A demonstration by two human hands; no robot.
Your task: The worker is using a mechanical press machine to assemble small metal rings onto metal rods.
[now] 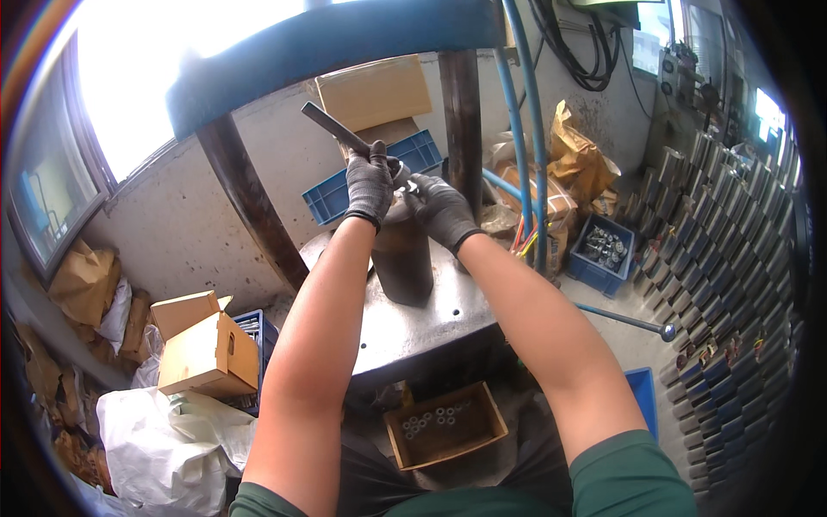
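My left hand [370, 188], in a dark grey knit glove, is closed around a dark straight metal bar [334, 126] that slants up to the left. Just right of its fingers shows a round metal end [398, 172], perhaps part of the bar's tool. My right hand [443, 214], gloved alike, has its fingertips pinched at a small shiny metal piece [412, 186] beside that round end. What the piece is cannot be made out. Below both hands stands a dark upright metal block [403, 263] on a worn steel press table [448, 310].
A blue press beam [336, 39] crosses overhead between dark posts [461, 129]. Behind lie a blue crate [327, 200] and cardboard. A wooden box [482, 431] with several metal rings sits below. Stacked metal tubes [715, 258] and a lever rod [629, 320] are at right.
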